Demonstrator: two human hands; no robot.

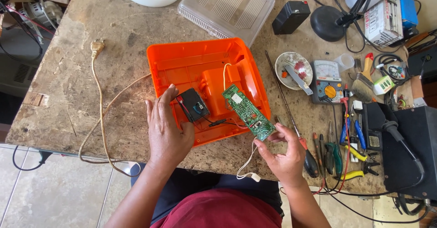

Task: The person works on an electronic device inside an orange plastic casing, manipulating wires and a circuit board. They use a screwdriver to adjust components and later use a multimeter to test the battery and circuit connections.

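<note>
- Right hand [283, 153] pinching the near end of the green circuit board [248, 112] between thumb and fingertips, held by the edges, tilted above the orange housing [182, 64].
- Likely light, stiff, fragile; best gripped by bare edges, clear of solder.
- White wires [246, 164] dangling below that hand, so no tugging.
- Left hand [167, 130] spread flat, fingertips on the small black battery [193, 105], just ahead of its fingers, inside the housing.
- Battery probably dense, smooth-sided.

Around the one orange housing [182, 68] on the worktop [68, 100] there are two hands, left [167, 132] and right [284, 155], one green circuit board [248, 112], and one small black battery [193, 104] inside it. Right of the housing sit one multimeter [327, 80], one saucer [293, 64] and one brush [364, 84]. Behind it lie one clear cover [227, 7] and one black block [291, 16].
</note>
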